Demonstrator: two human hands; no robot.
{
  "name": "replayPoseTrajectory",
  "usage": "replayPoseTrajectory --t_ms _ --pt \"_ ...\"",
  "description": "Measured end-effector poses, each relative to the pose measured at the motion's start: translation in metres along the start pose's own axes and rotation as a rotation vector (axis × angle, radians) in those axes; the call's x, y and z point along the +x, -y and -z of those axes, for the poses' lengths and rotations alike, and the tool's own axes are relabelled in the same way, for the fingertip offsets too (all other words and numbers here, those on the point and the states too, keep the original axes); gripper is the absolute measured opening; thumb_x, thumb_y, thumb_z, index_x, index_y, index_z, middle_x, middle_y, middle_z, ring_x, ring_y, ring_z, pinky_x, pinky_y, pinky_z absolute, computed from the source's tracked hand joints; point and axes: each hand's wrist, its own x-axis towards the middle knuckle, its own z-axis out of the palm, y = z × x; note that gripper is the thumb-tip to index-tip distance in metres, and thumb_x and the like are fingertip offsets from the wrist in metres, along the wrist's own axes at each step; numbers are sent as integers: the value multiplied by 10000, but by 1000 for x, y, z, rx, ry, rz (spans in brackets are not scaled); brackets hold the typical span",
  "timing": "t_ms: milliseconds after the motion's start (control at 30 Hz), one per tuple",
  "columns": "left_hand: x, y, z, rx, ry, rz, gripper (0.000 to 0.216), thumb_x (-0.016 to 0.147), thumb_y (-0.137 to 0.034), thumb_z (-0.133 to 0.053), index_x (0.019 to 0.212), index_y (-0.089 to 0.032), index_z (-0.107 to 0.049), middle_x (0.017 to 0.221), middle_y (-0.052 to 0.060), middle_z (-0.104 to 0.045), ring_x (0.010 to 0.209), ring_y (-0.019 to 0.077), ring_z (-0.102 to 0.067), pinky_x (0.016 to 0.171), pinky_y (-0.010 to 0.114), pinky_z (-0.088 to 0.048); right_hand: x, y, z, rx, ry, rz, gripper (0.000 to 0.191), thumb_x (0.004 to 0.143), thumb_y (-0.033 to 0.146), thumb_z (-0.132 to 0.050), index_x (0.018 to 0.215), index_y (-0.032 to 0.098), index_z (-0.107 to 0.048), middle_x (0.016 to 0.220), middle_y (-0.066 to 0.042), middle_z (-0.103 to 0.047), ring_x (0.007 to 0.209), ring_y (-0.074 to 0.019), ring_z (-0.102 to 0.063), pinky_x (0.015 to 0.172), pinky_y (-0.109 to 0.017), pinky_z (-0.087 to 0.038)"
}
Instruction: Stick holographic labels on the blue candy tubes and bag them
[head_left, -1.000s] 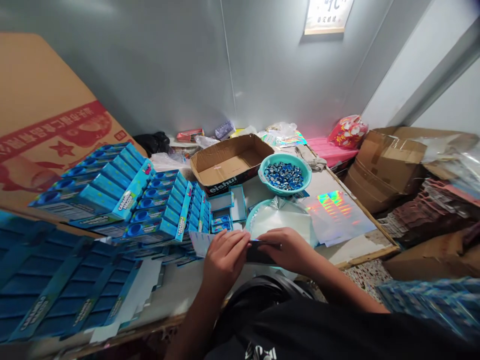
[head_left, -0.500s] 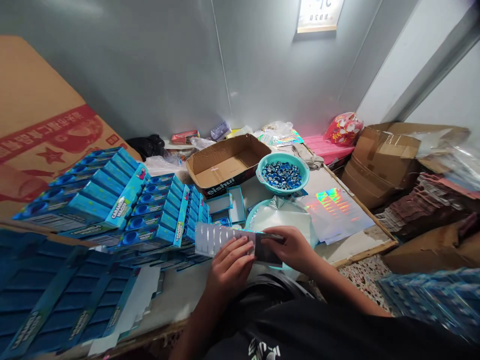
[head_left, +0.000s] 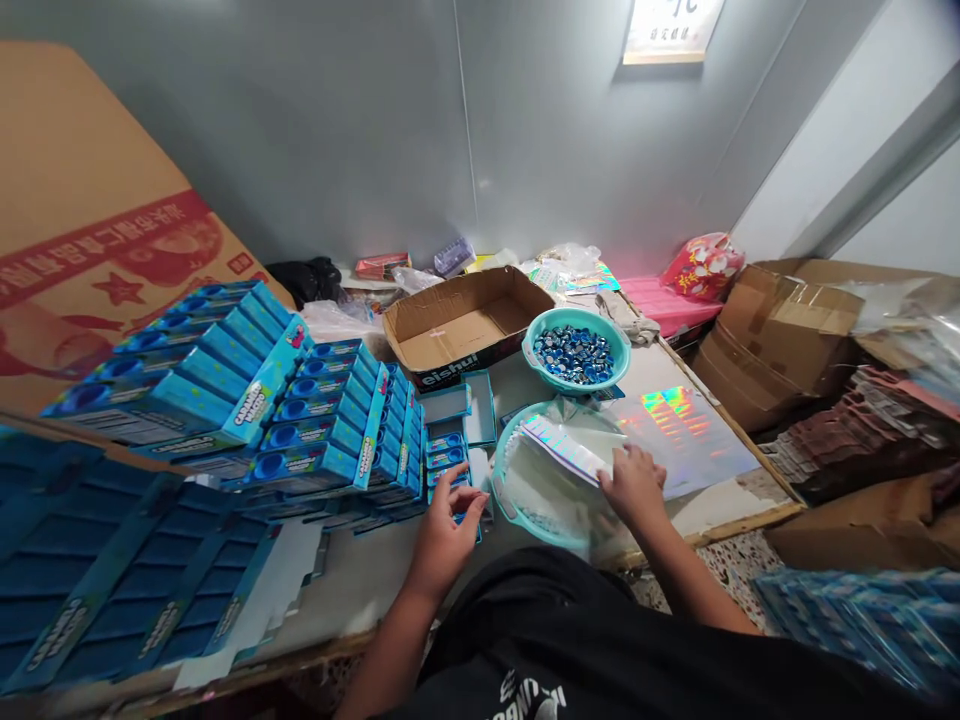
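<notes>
My right hand (head_left: 634,486) grips the near end of a narrow, shiny silvery strip (head_left: 564,448), with thumb and fingers closed on it. The strip slants over a light-blue basin (head_left: 517,508) that has clear plastic and pale contents in it. My left hand (head_left: 446,522) is raised left of that basin, thumb and fingertips drawn together in a pinch. Whatever is between them is too small to make out. Just behind the left fingers stands an open display box of small blue boxes (head_left: 445,452), partly hidden by the hand.
A turquoise bowl of blue gems (head_left: 576,354) stands behind the basin, beside an open cardboard box (head_left: 457,335). Stacked blue display boxes (head_left: 315,420) fill the left. Holographic sheets (head_left: 686,440) lie at right, near the wooden table edge (head_left: 750,520). Cartons (head_left: 784,330) stand beyond.
Both hands were together on the strip; now they are apart. The right hand has carried the strip right, over the basin, turning its shiny face up. My left hand let go of it.
</notes>
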Motion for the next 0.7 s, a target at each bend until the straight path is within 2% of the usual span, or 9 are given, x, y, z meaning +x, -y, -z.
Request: replayPoseTrajectory --t_ms 67,133,167,233,333,433,567,633,700 --pt "1 -1 4 48 50 16 557 894 -360 -579 1392 -201 -386 965 52 -720 944 182 -677 907 367 -503 -6 23 1 54 37 258 305 869 203 -599 1161 139 -661 1299 -200 -596 1215 -340 -532 1016 -489 -375" --pt "2 -3 6 86 90 22 575 895 -335 -562 1418 -212 -358 1044 71 -716 967 187 -669 850 348 -510 -12 52 3 223 187 552 285 917 237 -574 1182 174 -653 1189 -142 -665 1084 -259 -617 953 -393 -446" --pt "2 -5 7 101 108 24 589 887 -323 -568 1426 -223 -351 1084 78 -707 960 187 -666 804 331 -514 -15 67 3 326 278 657 281 925 263 -581 1186 184 -653 1142 -120 -685 1020 -229 -642 910 -353 -472" --pt "4 -6 9 103 138 16 640 859 -291 -593 1443 -238 -336 1145 86 -680 919 176 -662 744 305 -516 -22 95 3 463 413 764 322 913 328 -627 1208 201 -645 1089 -91 -703 932 -196 -661 827 -305 -492" --pt "4 -6 10 40 152 10 732 800 -236 -641 1459 -247 -323 1206 98 -628 846 145 -651 745 295 -536 -32 127 1 465 514 757 349 870 335 -690 1203 233 -658 995 -51 -724 827 -171 -658 724 -270 -463" --pt "1 -3 10 -19 119 27 772 782 -248 -678 1467 -259 -321 1224 107 -590 813 130 -641 725 286 -552 -38 141 -4 478 567 649 262 842 199 -674 1101 223 -701 800 -6 -716 692 -138 -626 638 -243 -411" --pt "-7 0 8 -57 67 35 780 785 -254 -682 1474 -278 -317 1215 102 -577 846 139 -648 707 268 -553 -38 139 -19 752 684 511 240 780 187 -685 1018 165 -708 655 22 -643 585 -120 -564 564 -236 -389" --pt "-10 1 7 -64 49 37 755 800 -277 -676 1469 -281 -327 1223 102 -580 867 144 -653 727 277 -554 -36 136 -27 894 739 431 251 739 243 -719 974 155 -710 658 17 -646 583 -127 -569 562 -245 -405" --pt "-10 4 8 -103 62 49 735 805 -325 -688 1456 -267 -352 1210 101 -608 934 164 -659 800 309 -555 -34 133 -33 1031 736 296 294 680 284 -760 938 152 -710 682 0 -672 609 -145 -600 588 -263 -432"
